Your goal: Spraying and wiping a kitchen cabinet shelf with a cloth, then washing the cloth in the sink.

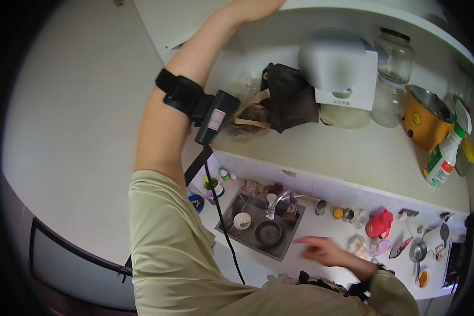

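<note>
My left arm reaches up to the top of the view. Only the edge of my left hand (256,8) shows at the rim of the open cabinet (328,11); its fingers are out of view. My right hand (318,249) is lower down, blurred, above the counter at the right corner of the grey sink (237,239). The index finger points left, and I see nothing held. In the sink are a dark round pan (268,232) and a white bowl (242,220) with a spoon, below the faucet (276,203).
On the cabinet shelf (363,154) stand a dark bag (290,98), a partly blurred white box (363,96), stacked glass jars (395,59), an orange pot (424,118) and a spray bottle (442,162). A red jug (379,225) and a saucepan (418,251) are on the counter.
</note>
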### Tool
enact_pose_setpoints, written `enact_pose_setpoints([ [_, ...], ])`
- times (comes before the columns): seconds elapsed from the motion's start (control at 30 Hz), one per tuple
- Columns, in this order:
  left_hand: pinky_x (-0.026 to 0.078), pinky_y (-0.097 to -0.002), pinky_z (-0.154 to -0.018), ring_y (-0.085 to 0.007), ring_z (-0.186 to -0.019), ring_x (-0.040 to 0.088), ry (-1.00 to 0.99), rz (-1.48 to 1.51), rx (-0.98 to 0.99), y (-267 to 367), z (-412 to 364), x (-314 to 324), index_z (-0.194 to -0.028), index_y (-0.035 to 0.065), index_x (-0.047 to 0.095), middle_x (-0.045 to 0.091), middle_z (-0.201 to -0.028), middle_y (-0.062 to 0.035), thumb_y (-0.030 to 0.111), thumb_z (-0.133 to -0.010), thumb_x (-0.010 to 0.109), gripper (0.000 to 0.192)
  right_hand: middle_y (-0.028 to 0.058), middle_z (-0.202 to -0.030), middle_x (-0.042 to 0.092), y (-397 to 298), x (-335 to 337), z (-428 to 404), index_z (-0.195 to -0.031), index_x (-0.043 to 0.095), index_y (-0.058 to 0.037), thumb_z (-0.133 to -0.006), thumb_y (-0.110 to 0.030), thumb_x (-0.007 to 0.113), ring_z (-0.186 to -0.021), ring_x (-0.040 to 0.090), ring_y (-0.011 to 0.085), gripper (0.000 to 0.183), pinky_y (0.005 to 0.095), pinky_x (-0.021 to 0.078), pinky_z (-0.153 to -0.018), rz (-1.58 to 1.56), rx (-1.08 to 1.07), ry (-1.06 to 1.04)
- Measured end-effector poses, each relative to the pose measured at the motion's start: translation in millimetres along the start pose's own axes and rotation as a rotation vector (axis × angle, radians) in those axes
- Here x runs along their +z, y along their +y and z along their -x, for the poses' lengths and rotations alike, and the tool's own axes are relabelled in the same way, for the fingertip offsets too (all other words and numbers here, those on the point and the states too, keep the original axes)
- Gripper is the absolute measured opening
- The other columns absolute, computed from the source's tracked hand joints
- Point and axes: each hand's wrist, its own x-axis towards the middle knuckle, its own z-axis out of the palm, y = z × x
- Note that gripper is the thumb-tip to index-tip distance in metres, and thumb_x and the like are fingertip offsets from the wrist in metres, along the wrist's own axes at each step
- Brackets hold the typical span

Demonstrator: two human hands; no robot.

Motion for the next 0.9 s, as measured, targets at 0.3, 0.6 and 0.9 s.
enact_pose_setpoints([
  [0.3, 0.040, -0.0401, -0.085, -0.0359, -0.097, 0.055, 0.019, -0.004, 0.020, 2.3, 3.4, -0.9, -0.102, 0.0027, 0.060, 0.058, -0.104, -0.0228, 0.027, -0.087, 0.028, 0.043, 0.0026, -0.062, 0.053, -3.0, 140.6, -109.8, -0.091, 0.058, -0.0026, -0.086, -0.026, 0.052, -0.055, 0.047, 0.0103, 0.025, 0.0304, 0.0410, -0.054, -0.074, -0.249, -0.901],
  [0.6, 0.039, -0.0381, -0.088, -0.0344, -0.099, 0.054, 0.022, 0.084, -0.052, -1.4, 0.2, 1.5, -0.102, 0.0026, 0.060, 0.058, -0.107, -0.0208, 0.028, -0.086, 0.029, 0.043, 0.0215, -0.074, 0.061, -6.4, 149.2, -105.3, -0.073, 0.062, -0.0002, -0.073, -0.029, 0.054, -0.072, 0.057, 0.0412, 0.030, 0.0447, 0.0452, -0.063, 0.487, -0.453, -0.855],
  [0.9, 0.039, -0.0372, -0.088, -0.0326, -0.100, 0.055, -0.014, 0.164, -0.066, 0.4, -1.4, 1.2, -0.103, 0.0018, 0.060, 0.058, -0.108, -0.0203, 0.030, -0.088, 0.030, 0.044, 0.0208, -0.073, 0.060, -3.1, 159.7, -99.9, -0.077, 0.058, -0.0002, -0.072, -0.022, 0.055, -0.072, 0.056, 0.0406, 0.023, 0.0439, 0.0454, -0.063, 0.084, -0.364, -0.702],
])
